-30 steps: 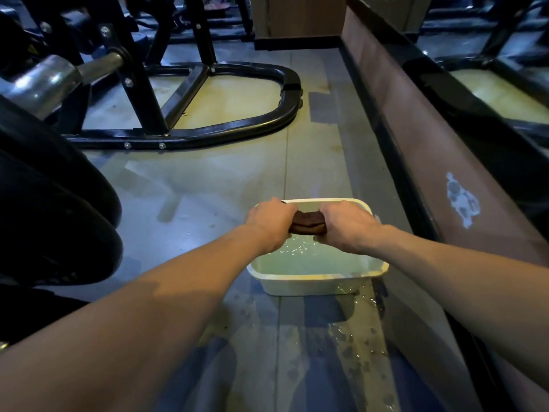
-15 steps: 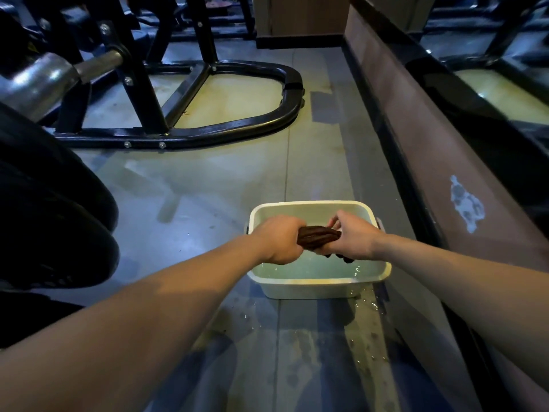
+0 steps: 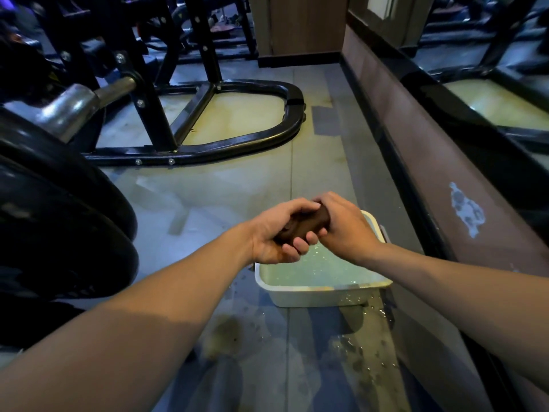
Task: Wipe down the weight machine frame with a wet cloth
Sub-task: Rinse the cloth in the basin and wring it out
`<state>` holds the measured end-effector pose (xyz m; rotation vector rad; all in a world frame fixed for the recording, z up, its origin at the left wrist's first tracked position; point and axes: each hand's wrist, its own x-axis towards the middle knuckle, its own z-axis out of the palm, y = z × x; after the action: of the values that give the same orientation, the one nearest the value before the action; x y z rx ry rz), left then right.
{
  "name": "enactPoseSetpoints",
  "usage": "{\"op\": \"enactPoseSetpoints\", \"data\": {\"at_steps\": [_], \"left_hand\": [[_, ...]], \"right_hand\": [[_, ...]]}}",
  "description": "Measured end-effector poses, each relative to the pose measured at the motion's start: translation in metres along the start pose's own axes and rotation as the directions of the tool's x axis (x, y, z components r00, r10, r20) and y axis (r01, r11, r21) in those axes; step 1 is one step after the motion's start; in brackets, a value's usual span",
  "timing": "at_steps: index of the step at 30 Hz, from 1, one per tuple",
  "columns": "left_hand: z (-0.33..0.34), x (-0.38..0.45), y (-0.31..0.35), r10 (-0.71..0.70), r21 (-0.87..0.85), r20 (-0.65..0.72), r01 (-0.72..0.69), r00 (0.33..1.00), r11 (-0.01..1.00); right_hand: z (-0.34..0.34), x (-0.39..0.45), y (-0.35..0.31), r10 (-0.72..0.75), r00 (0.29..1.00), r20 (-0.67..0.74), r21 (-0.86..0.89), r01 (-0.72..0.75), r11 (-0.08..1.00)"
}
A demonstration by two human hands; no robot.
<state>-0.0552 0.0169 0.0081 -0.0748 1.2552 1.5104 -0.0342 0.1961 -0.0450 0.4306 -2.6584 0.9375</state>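
Both hands hold a dark brown cloth (image 3: 307,224) rolled into a tight twist, above the near left part of a pale plastic basin (image 3: 320,292) that has water in it. The left hand (image 3: 277,233) wraps its grip round the near end, fingers curled under; the right hand (image 3: 346,226) closes its grip over the far end. The basin sits on the floor (image 3: 231,185), its right rim just beside the dark skirting of the wall at 3 o'clock. Water drops lie on the floor at 6 o'clock. At 11 o'clock the black weight machine frame (image 3: 237,147) curves across the floor, well apart from the basin, with open floor between. Black weight plates (image 3: 59,221) crowd the 9 o'clock edge, near the left forearm.
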Motion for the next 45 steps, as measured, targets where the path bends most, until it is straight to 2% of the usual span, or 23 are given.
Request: {"op": "enactPoseSetpoints", "data": {"at_steps": [3,5,8,10,12,15,17,22,23,25,26,27,28,29,31,32,33,35,37,39,41,43,45], "left_hand": [[-0.002,0.0,-0.003,0.024,0.283,-0.114,0.009,0.993,0.959],[-0.007,0.002,-0.006,0.091,0.536,-0.217,0.04,0.972,0.843],[-0.007,0.009,-0.012,0.281,0.833,-0.347,0.156,0.895,0.531],[-0.004,0.015,-0.015,0.471,0.939,-0.334,0.248,0.816,0.237],[0.001,0.019,-0.015,0.586,0.946,-0.276,0.323,0.762,0.026],[0.003,0.018,-0.01,0.676,0.9,-0.19,0.402,0.712,-0.17],[0.0,0.017,-0.007,0.699,0.848,-0.088,0.421,0.71,-0.322],[-0.011,0.022,-0.008,0.663,0.767,0.112,0.36,0.74,-0.531],[-0.013,0.024,-0.009,0.649,0.75,0.179,0.324,0.739,-0.576],[-0.018,0.028,-0.01,0.621,0.733,0.27,0.261,0.736,-0.628],[-0.019,0.029,-0.01,0.643,0.771,0.244,0.257,0.726,-0.583],[-0.018,0.03,-0.01,0.687,0.846,0.153,0.265,0.71,-0.463],[-0.016,0.03,-0.012,0.724,0.924,0.007,0.272,0.689,-0.268],[-0.014,0.031,-0.013,0.715,0.966,-0.165,0.258,0.68,-0.023],[-0.012,0.032,-0.012,0.528,0.856,-0.441,0.162,0.726,0.492],[-0.01,0.03,-0.011,0.393,0.722,-0.495,0.115,0.775,0.682],[-0.008,0.026,-0.008,0.266,0.586,-0.49,0.088,0.83,0.806],[-0.002,0.015,-0.004,0.074,0.343,-0.351,0.055,0.934,0.938],[0.005,0.008,-0.003,-0.01,0.146,-0.141,0.031,0.99,0.989],[0.009,0.002,-0.002,-0.002,0.056,-0.014,0.002,1.0,0.998],[0.012,-0.004,-0.002,0.007,0.084,0.019,-0.009,1.0,0.996],[0.013,-0.007,-0.003,-0.005,0.186,-0.012,0.007,1.0,0.982],[0.014,-0.003,-0.007,0.013,0.282,-0.075,0.009,0.997,0.959]], "right_hand": [[-0.004,0.01,-0.002,-0.057,0.984,0.167,-0.1,0.074,0.992],[-0.008,0.015,-0.003,-0.042,0.949,0.312,-0.24,0.121,0.963],[-0.01,0.015,-0.007,0.042,0.91,0.413,-0.409,0.144,0.901],[-0.009,0.015,-0.012,0.126,0.891,0.435,-0.467,0.104,0.878],[-0.011,0.017,-0.017,0.209,0.882,0.422,-0.488,0.027,0.872],[-0.014,0.023,-0.019,0.33,0.845,0.421,-0.452,-0.12,0.884],[-0.013,0.025,-0.021,0.388,0.794,0.469,-0.377,-0.217,0.9],[-0.016,0.021,-0.016,0.449,0.64,0.624,-0.191,-0.432,0.881],[-0.016,0.02,-0.012,0.449,0.637,0.626,-0.181,-0.442,0.879],[-0.015,0.019,-0.003,0.44,0.694,0.57,-0.191,-0.409,0.892],[-0.012,0.019,0.001,0.424,0.739,0.524,-0.202,-0.375,0.905],[-0.01,0.019,0.004,0.395,0.79,0.469,-0.207,-0.337,0.918],[-0.007,0.017,0.006,0.355,0.842,0.407,-0.192,-0.301,0.934],[-0.007,0.015,0.008,0.302,0.889,0.344,-0.175,-0.255,0.951],[-0.012,0.007,0.013,0.133,0.958,0.254,-0.223,-0.075,0.972],[-0.014,0.002,0.014,0.011,0.97,0.243,-0.298,0.064,0.952],[-0.015,-0.002,0.017,-0.093,0.96,0.265,-0.378,0.192,0.906],[-0.013,-0.009,0.017,-0.19,0.931,0.311,-0.455,0.321,0.83],[-0.009,-0.009,0.014,-0.247,0.947,0.205,-0.397,0.312,0.863],[-0.01,-0.002,0.008,-0.307,0.95,0.056,-0.33,0.308,0.892],[-0.015,0.005,0.001,-0.299,0.953,0.043,-0.262,0.3,0.917],[-0.018,0.008,-0.005,-0.276,0.952,0.137,-0.209,0.3,0.931],[-0.02,0.011,-0.004,-0.222,0.942,0.25,-0.244,0.284,0.927]]}}
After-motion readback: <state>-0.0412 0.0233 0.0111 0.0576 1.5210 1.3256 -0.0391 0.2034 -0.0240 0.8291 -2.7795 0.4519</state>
